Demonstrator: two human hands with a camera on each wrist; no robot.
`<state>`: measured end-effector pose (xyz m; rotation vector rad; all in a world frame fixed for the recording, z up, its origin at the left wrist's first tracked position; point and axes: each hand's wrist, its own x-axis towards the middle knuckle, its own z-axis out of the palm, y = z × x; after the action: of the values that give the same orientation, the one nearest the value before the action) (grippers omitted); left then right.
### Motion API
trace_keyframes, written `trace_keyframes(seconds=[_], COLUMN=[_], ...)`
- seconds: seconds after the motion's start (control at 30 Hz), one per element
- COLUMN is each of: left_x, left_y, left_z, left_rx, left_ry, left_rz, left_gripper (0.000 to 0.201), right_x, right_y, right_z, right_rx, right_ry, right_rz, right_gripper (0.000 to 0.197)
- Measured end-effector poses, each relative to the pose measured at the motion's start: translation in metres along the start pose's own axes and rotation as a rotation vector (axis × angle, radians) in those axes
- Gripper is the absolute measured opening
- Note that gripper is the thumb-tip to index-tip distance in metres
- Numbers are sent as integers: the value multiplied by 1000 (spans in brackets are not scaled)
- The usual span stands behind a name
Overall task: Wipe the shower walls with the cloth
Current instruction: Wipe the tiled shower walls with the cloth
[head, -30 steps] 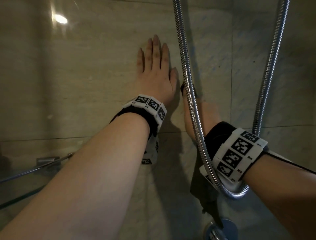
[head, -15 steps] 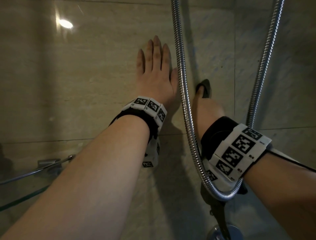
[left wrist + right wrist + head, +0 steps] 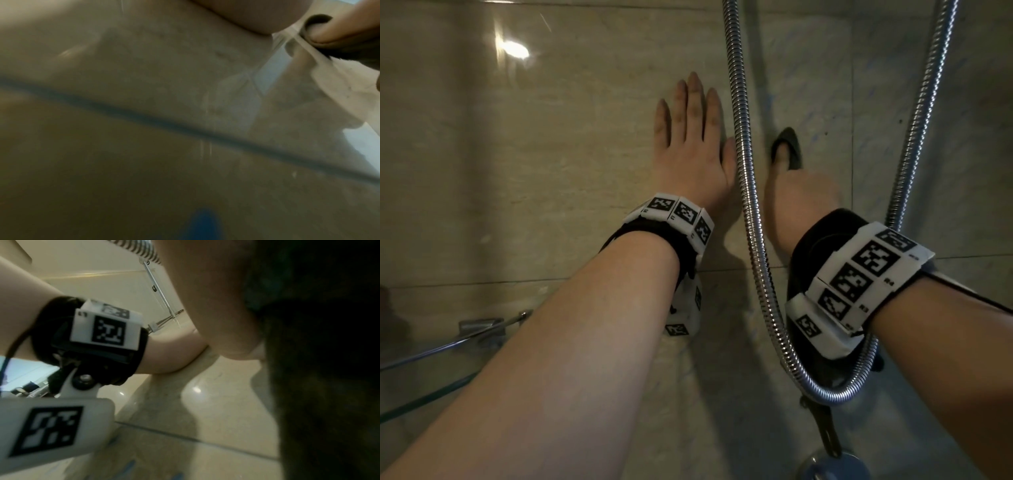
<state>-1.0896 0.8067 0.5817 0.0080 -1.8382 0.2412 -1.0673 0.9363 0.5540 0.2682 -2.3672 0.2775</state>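
Beige stone tile wall (image 3: 551, 178) spreads wide and bare toward nine o'clock of my left hand (image 3: 693, 157), which lies flat on it, fingers straight and together. My right hand (image 3: 796, 202) presses the dark cloth (image 3: 789, 149) against the wall at three o'clock of the left, a fingertip tucked in its fold. The metal shower hose (image 3: 748, 205) hangs between my hands. The left wrist view shows that curled cloth edge; the right wrist view, probably cloth, shows only darkness. A glass shelf (image 3: 431, 394) sits at seven o'clock.
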Motion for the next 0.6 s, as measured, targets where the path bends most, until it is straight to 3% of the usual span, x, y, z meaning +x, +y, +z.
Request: trace_keyframes(seconds=[0.07, 0.23, 0.47, 0.53, 0.6], left_x=[-1, -3, -4, -4, -3], left_y=[0, 1, 0, 0, 0], left_z=[0, -1, -2, -3, -3], left_rx=[1, -10, -3, -6, -3], left_ry=[4, 2, 11, 15, 10], left_rz=[-3, 3, 16, 13, 11], left_gripper=[69, 64, 63, 65, 68], right_x=[-3, -13, -28, -20, -8], right_y=[3, 5, -5, -3, 1], right_z=[-1, 9, 2, 3, 6], right_rx=[-86, -149, -111, 12, 59], right_ry=[-9, -54, -138, -71, -13], right_rz=[0, 2, -103, -50, -6], right_gripper=[77, 71, 40, 47, 66])
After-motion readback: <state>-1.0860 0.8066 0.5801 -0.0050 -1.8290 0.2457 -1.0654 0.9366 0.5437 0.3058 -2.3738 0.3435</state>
